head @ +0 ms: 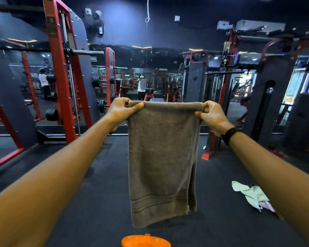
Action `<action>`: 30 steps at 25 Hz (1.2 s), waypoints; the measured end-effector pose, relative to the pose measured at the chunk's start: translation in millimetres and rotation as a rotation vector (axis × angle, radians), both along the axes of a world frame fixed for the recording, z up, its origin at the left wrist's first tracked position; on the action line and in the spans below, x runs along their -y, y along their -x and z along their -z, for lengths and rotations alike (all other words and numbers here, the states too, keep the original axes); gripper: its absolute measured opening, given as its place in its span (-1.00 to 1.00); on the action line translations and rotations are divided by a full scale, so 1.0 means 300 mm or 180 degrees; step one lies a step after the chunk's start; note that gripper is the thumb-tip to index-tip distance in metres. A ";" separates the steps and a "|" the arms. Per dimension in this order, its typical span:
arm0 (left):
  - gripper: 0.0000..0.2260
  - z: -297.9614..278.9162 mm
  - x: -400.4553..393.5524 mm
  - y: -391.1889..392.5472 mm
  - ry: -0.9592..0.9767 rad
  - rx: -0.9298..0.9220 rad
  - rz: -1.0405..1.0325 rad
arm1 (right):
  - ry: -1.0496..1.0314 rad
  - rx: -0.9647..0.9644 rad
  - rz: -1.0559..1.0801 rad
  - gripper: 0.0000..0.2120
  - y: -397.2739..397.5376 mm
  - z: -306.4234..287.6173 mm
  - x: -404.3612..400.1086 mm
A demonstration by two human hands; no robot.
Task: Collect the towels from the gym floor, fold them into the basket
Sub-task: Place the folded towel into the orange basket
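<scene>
Holding the brown towel (161, 157) up at arm's length, I pinch its top edge at both corners: left hand (120, 111) on the left corner, right hand (212, 116) on the right, fingers curled round the cloth. It appears already doubled, a second layer showing along its right side. Its long axis hangs straight down, top edge level between my hands, bottom hem clear of the floor. The orange basket (145, 241) sits directly below the hem, at the near edge of view. Judgement: the next fold brings top to bottom, then a straight drop. A pale towel (250, 194) lies crumpled on the floor (100, 202), nearer my right arm.
</scene>
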State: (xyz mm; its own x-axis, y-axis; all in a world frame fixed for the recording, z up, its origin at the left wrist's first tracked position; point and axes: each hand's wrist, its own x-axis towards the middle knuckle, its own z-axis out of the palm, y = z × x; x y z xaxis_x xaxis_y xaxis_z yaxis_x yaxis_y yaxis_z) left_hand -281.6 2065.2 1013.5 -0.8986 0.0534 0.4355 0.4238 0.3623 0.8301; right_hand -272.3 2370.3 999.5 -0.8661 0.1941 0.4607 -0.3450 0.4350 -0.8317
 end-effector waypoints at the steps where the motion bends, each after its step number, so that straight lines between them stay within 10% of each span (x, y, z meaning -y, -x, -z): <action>1: -0.73 0.004 -0.003 -0.001 -0.0141 -0.0027 0.0121 | -0.0067 0.0074 0.0087 -0.87 0.002 0.011 -0.001; 6: -0.76 0.036 -0.009 -0.006 0.0787 -0.0066 0.0043 | -0.0055 0.0585 0.0085 -0.84 -0.012 0.060 0.002; 11: -0.78 0.003 0.012 -0.077 0.0866 0.1328 0.1050 | -0.0478 0.1402 -0.1112 -0.96 -0.081 0.020 -0.038; 14: -0.49 -0.028 0.027 -0.117 -0.0247 0.1540 0.1349 | 0.0986 0.1084 -0.1843 -0.41 -0.085 -0.011 -0.071; 17: -0.07 0.132 -0.012 -0.178 0.0455 0.2294 0.1900 | 0.0070 0.2352 -0.2323 -0.23 -0.123 0.137 -0.084; 21: -0.35 0.300 -0.080 -0.163 0.0422 0.2034 0.1987 | -0.0104 0.2429 -0.2340 -0.28 -0.108 0.260 -0.086; 24: -0.06 0.287 -0.043 -0.134 -0.0885 0.2232 0.1909 | 0.0788 0.1905 -0.2062 -0.27 -0.090 0.200 -0.089; 30: -0.33 0.338 -0.109 -0.144 -0.0936 0.1919 0.1415 | 0.1871 0.1847 -0.1095 -0.86 -0.048 0.162 -0.075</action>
State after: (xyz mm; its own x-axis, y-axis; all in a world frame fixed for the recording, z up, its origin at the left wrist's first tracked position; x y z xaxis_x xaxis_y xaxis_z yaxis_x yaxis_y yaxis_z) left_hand -238.5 2097.8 912.1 -0.9051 0.4200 -0.0662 -0.0747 -0.0039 0.9972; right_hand -258.0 2392.9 950.8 -0.9857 -0.0526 -0.1600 0.1666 -0.1664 -0.9719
